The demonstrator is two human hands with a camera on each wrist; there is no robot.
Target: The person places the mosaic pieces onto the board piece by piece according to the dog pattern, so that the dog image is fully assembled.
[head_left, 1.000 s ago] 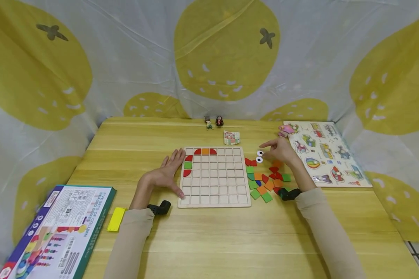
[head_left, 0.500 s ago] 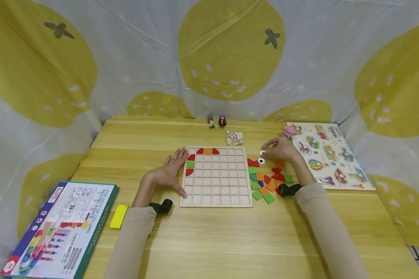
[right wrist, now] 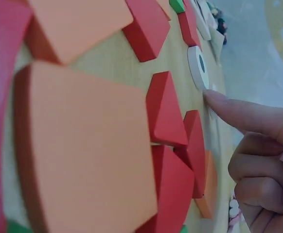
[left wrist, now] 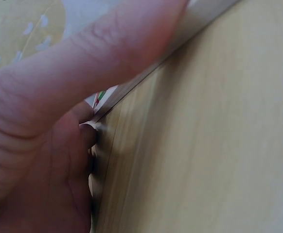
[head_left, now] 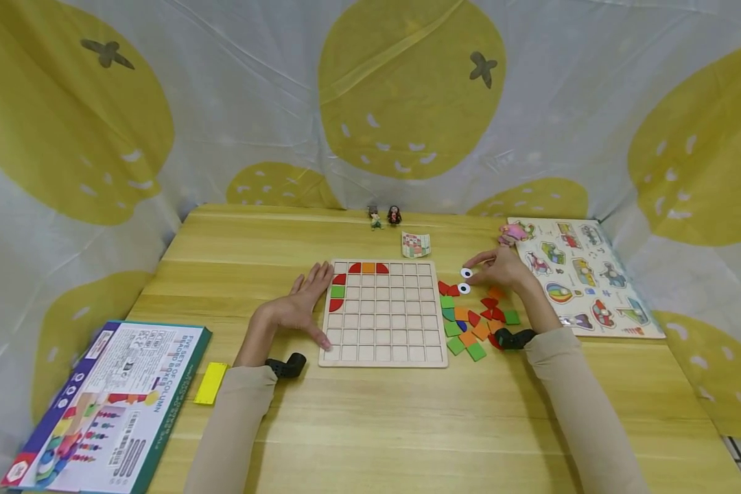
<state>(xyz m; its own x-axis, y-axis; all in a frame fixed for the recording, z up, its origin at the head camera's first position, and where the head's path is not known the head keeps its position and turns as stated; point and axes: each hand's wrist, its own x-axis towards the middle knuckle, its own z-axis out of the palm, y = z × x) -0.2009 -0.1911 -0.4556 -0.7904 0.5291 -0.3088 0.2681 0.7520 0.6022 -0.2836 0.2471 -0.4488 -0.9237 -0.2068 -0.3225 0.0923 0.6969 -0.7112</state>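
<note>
In the head view my left hand point(head_left: 293, 312) is spread along the left edge of a wooden grid board point(head_left: 377, 332), thumb near its front corner. The left wrist view shows the thumb point(left wrist: 97, 53) against the board's side. Red pieces and an orange square point(head_left: 368, 268) fill top-row cells; a green square point(head_left: 337, 292) sits between red pieces in the left column. Right of the board, my right hand point(head_left: 503, 269) pinches a white eye disc point(head_left: 466, 273) between index finger and thumb. A second eye disc point(head_left: 464, 289) lies just nearer. The right wrist view shows its other fingers curled.
Loose red, orange, green and blue pieces point(head_left: 477, 351) lie below the right hand. A pattern card point(head_left: 416, 245) and small figurines point(head_left: 394, 215) stand behind the board. A picture puzzle point(head_left: 586, 295) lies at right, a game box point(head_left: 111, 405) and yellow block point(head_left: 210, 383) at left.
My right index finger has come down to the far eye disc, closer to the thumb. The nearer disc has shifted slightly towards me. The left hand stays on the board; the head view shifted a little.
</note>
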